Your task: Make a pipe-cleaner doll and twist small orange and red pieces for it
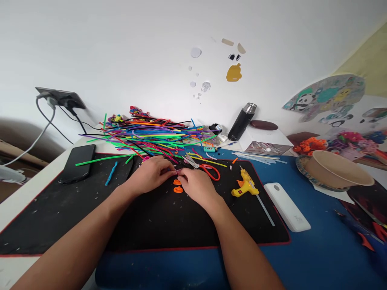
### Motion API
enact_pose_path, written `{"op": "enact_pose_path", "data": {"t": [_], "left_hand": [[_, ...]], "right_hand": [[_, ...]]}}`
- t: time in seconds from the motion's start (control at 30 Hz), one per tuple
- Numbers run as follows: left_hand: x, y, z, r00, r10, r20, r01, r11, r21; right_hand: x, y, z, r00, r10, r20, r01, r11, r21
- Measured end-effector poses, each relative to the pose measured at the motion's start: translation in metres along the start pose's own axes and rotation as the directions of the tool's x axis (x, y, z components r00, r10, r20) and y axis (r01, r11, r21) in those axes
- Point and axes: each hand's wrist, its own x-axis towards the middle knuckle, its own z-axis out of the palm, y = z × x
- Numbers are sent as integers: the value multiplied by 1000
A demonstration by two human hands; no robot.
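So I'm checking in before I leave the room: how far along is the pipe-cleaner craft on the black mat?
Early, it seems. Done: small orange coiled pieces lie on the black mat. In hand: the left hand and right hand pinch a small pink piece between them. Left: a big pile of pipe cleaners lies unshaped, and the yellow glue gun and red-handled scissors lie unheld.
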Motion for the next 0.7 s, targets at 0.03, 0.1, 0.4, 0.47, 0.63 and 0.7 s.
{"op": "enact_pose_path", "data": {"t": [0.03,0.1,0.4,0.47,0.63,0.7], "left_hand": [[0,0,0,1000,-8,-7,8,1000,0],[0,0,0,1000,-18,-14,18,1000,0],[-1,-2,-1,996,-4,84,4,1000,-3],[-2,1,-2,989,4,145,-2,1000,-11],[-2,8,-2,970,37,242,-17,996,-82],[-3,11,0,964,69,257,-42,993,-108]], "right_hand": [[0,0,0,1000,2,10,-2,1000,-9],[0,-2,0,1000,5,20,-5,1000,-29],[0,-5,5,999,-18,50,24,992,-126],[0,-4,4,999,-9,43,15,989,-145],[2,-1,4,999,14,32,-9,990,-142],[3,1,5,1000,16,21,-14,992,-122]]}}
